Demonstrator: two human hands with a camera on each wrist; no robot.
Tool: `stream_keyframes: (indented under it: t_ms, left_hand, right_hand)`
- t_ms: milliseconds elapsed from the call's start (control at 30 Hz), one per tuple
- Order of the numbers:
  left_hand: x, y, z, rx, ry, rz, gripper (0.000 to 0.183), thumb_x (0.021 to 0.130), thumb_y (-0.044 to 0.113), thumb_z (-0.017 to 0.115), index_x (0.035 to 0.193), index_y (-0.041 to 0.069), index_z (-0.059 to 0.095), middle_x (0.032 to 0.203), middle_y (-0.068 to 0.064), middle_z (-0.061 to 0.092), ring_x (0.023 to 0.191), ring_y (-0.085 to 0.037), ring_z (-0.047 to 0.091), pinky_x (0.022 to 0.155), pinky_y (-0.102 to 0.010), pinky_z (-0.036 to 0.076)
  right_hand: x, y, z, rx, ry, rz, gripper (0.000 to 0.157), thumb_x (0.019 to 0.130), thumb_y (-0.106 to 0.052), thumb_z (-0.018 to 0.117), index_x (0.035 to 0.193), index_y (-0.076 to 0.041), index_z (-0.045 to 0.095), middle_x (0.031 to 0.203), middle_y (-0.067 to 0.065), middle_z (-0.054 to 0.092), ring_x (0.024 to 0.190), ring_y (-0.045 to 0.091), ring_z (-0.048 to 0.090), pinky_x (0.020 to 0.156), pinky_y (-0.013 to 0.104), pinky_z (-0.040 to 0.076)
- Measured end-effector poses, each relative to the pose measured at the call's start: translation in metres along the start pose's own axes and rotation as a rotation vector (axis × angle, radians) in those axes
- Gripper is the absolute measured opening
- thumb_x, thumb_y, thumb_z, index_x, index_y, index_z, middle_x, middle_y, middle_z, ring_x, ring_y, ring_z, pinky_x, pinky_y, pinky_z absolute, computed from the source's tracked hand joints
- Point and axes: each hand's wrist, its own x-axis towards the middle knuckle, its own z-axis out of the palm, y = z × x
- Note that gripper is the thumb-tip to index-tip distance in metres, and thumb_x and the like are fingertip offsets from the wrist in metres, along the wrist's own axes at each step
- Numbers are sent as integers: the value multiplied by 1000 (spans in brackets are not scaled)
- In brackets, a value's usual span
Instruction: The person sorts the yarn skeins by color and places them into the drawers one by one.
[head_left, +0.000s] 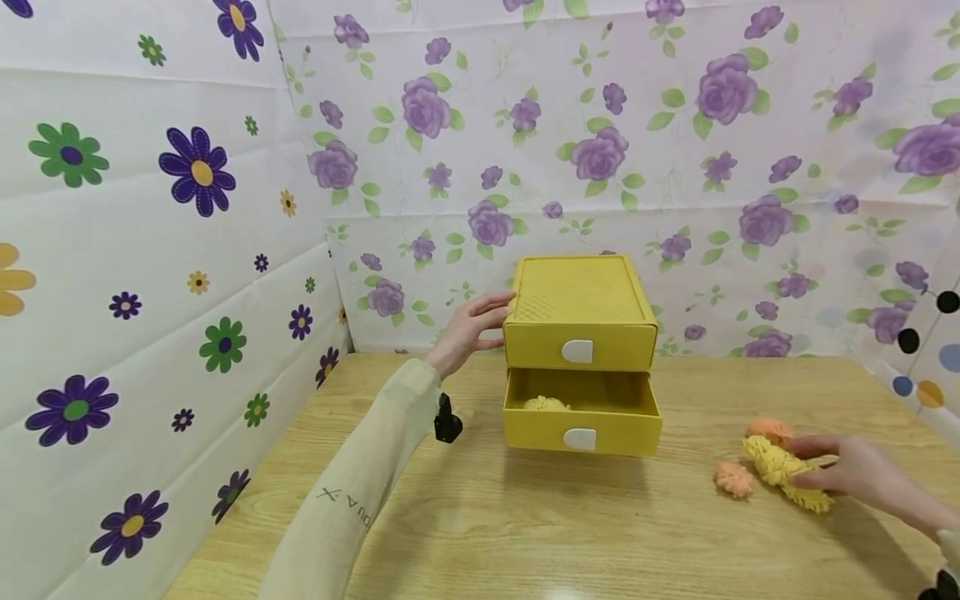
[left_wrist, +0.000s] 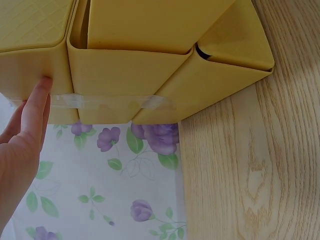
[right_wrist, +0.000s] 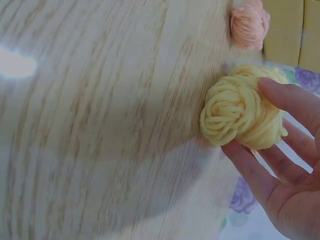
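Observation:
A yellow drawer cabinet stands against the back wall, its lower drawer pulled out and its upper one closed. Inside the lower drawer, at the left, lies a yellow yarn ball. My left hand rests its extended fingers on the cabinet's left side; the left wrist view shows a fingertip pressed to that wall. At the right of the table my right hand grips yellow yarn between thumb and fingers. In the right wrist view the yellow yarn looks like bundled skeins, partly covered by the thumb.
Two orange yarn balls lie close to the held yarn: one ball on its left, another ball behind it. Flowered sheets hang at the back and left of the wooden table. Clear tape crosses the cabinet's side.

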Motion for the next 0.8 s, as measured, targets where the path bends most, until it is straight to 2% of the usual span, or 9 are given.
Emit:
stream_keyframes:
  t_ms: [200, 400, 467, 667, 800]
  left_hand:
    - [-2, 1, 1, -1, 3, -5, 40, 72, 23, 46, 110, 13, 36, 106, -2, 36, 86, -19, 40, 64, -35, 35]
    - [-3, 4, 3, 0, -14, -1, 39, 74, 21, 44, 111, 12, 34, 108, -3, 34, 86, -19, 40, 64, -36, 35]
    - [-3, 5, 4, -1, -22, -1, 39, 74, 20, 43, 111, 12, 34, 108, -4, 33, 86, -19, 40, 65, -36, 34]
    - [-4, 6, 4, 6, -14, -2, 38, 74, 20, 43, 110, 13, 34, 108, -3, 34, 85, -20, 40, 65, -36, 34]
    - [-5, 6, 4, 10, -13, 2, 38, 74, 20, 43, 111, 12, 34, 108, -4, 33, 86, -20, 40, 65, -36, 34]
  right_hand:
    - [2, -1, 3, 0, -5, 22, 59, 55, -35, 58, 102, -2, 43, 95, 19, 42, 67, 17, 48, 44, 24, 39]
    - [2, -1, 0, -49, 41, -33, 55, 56, -36, 57, 98, -2, 46, 92, 19, 44, 71, 23, 47, 45, 23, 39]
    - [1, -3, -2, -32, 48, -33, 55, 57, -35, 57, 99, -1, 46, 93, 20, 43, 71, 23, 47, 45, 24, 39]
    - [3, -15, -13, -6, 77, -102, 51, 59, -32, 57, 98, -1, 46, 92, 21, 43, 70, 25, 47, 47, 25, 40]
    - [7, -23, -17, -65, 128, -187, 43, 60, -30, 57, 94, -5, 50, 88, 14, 48, 71, 18, 47, 50, 22, 40]
